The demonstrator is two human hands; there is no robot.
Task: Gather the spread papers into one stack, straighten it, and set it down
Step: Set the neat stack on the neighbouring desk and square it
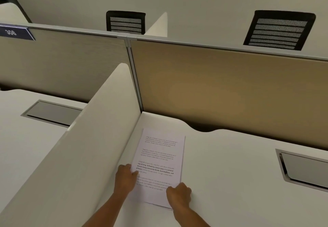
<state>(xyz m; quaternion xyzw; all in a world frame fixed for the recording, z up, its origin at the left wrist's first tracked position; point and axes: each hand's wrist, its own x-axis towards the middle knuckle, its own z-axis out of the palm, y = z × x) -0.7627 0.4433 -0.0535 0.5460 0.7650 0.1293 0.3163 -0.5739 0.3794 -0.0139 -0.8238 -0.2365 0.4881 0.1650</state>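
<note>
White surface (230, 182) fills the lower frame, bounded by a side divider (99, 129) at left. Nearest, the left hand (124, 177) pinches the stack's left edge with curled fingers; the right hand (179, 194) grips its lower right corner. Between them the paper stack (159, 157) lies flat just beside the divider, edges nearly flush. Releasing both hands gently would likely keep sheets aligned. Beyond stand the tan partition (230, 88) and two chairs (278, 29).

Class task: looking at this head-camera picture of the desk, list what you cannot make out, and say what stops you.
- Sheet count in the paper stack: only the top page shows.
- Its upper paragraphs: too small.
- Left hand and right hand fingertips: curled, grip unclear.
- Right cable tray: cut by the frame edge.
- Chairs: seats behind the partition.
</note>
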